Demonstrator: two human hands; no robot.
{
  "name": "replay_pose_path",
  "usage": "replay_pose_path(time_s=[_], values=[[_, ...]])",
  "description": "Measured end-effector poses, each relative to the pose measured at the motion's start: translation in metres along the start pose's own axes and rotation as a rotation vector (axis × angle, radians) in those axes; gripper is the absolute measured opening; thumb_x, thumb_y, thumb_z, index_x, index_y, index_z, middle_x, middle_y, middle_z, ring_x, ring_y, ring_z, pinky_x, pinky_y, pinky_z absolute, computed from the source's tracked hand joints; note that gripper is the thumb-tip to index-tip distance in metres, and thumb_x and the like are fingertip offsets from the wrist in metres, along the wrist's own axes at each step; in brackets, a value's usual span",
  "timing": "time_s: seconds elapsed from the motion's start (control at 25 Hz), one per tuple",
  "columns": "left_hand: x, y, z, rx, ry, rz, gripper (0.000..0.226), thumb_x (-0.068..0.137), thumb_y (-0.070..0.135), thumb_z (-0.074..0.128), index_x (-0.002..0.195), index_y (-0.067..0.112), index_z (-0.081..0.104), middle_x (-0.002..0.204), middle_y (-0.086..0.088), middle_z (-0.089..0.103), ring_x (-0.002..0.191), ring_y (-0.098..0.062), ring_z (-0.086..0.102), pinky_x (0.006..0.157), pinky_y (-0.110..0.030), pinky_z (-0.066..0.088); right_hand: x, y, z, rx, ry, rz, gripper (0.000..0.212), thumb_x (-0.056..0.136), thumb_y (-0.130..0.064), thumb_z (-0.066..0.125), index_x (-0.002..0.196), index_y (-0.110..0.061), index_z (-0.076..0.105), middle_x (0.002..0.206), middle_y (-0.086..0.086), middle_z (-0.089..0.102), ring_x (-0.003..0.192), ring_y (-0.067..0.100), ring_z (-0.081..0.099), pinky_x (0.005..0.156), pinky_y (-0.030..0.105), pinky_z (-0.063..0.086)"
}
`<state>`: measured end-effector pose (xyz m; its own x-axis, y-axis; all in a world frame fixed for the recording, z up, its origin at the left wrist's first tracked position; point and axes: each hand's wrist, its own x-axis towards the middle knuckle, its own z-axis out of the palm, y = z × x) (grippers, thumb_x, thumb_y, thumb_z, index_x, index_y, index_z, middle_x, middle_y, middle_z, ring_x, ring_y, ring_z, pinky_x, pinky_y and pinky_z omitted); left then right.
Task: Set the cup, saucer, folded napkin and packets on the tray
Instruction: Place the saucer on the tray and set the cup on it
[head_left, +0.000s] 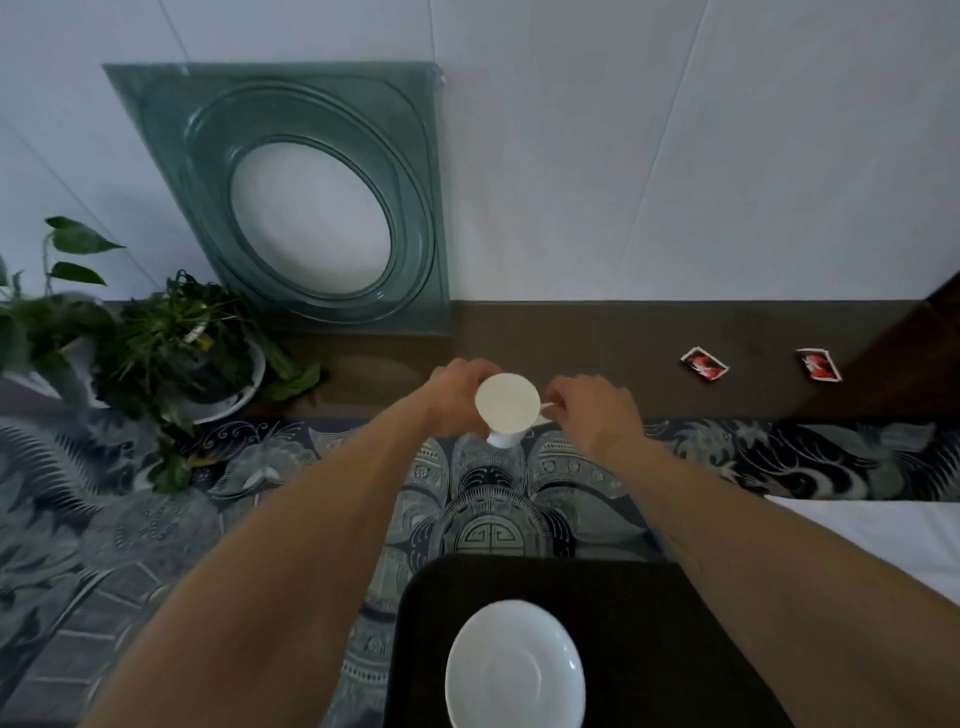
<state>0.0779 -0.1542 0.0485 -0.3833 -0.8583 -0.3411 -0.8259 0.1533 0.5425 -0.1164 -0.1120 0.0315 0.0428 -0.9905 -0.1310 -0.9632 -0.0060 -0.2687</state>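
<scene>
Here both hands, the left hand (452, 397) and right hand (592, 410), gripped the cup (508, 408); next it needed carrying toward six o'clock onto the saucer (514, 670) on the tray (649, 623).

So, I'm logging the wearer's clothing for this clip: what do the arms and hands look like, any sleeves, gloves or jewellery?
Both forearms are bare up to the frame edge, with no sleeves in view. The left hand and right hand wear no gloves; no watch, bracelet or ring is visible.
</scene>
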Motion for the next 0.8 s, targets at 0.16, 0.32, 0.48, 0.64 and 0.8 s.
replay_pose_path(time_s=[0.16, 0.32, 0.48, 0.64, 0.8], values=[[-0.067, -0.001, 0.032, -0.077, -0.004, -0.010, 0.078, 0.062, 0.004, 0.083, 0.131, 0.022, 0.052, 0.132, -0.009, 0.052, 0.126, -0.030, 0.044, 0.108, -0.055, 0.037, -0.072, -0.008, 0.012, 0.031, 0.009, -0.026, 0.015, 0.095, -0.033, 0.057, 0.103, -0.023, 0.064, 0.101, 0.002, 0.068, 0.098, 0.023, 0.060, 0.085, 0.041, 0.047], [-0.122, -0.005, 0.070, -0.144, -0.020, 0.020, 0.076, 0.062, 0.004, 0.084, 0.129, 0.023, 0.053, 0.132, -0.006, 0.052, 0.125, -0.027, 0.044, 0.106, -0.048, 0.038, -0.138, -0.011, 0.034, 0.107, 0.028, -0.011, 0.014, 0.092, -0.035, 0.060, 0.101, -0.027, 0.068, 0.096, -0.004, 0.069, 0.092, 0.017, 0.062, 0.088, 0.043, 0.050], [-0.160, -0.016, 0.108, -0.155, -0.071, -0.041, 0.081, 0.062, 0.004, 0.081, 0.133, 0.027, 0.050, 0.135, -0.007, 0.045, 0.128, -0.030, 0.038, 0.109, -0.051, 0.034, -0.189, -0.011, 0.063, 0.150, -0.011, 0.021, 0.012, 0.093, -0.037, 0.057, 0.098, -0.030, 0.066, 0.093, -0.008, 0.067, 0.091, 0.013, 0.062, 0.085, 0.040, 0.049], [-0.183, -0.025, 0.131, -0.117, -0.128, -0.052, 0.083, 0.063, 0.008, 0.080, 0.135, 0.030, 0.046, 0.134, -0.006, 0.043, 0.128, -0.032, 0.037, 0.108, -0.056, 0.034, -0.222, -0.011, 0.088, 0.141, -0.053, 0.046, 0.013, 0.094, -0.040, 0.053, 0.103, -0.034, 0.061, 0.097, -0.010, 0.061, 0.096, 0.012, 0.056, 0.087, 0.037, 0.045], [-0.198, -0.024, 0.149, -0.107, -0.155, -0.060, 0.084, 0.065, 0.009, 0.078, 0.138, 0.032, 0.043, 0.131, -0.006, 0.041, 0.127, -0.031, 0.033, 0.109, -0.054, 0.032, -0.242, -0.007, 0.101, 0.150, -0.091, 0.076, 0.016, 0.094, -0.041, 0.053, 0.107, -0.034, 0.061, 0.102, -0.010, 0.061, 0.101, 0.010, 0.055, 0.092, 0.037, 0.045]])
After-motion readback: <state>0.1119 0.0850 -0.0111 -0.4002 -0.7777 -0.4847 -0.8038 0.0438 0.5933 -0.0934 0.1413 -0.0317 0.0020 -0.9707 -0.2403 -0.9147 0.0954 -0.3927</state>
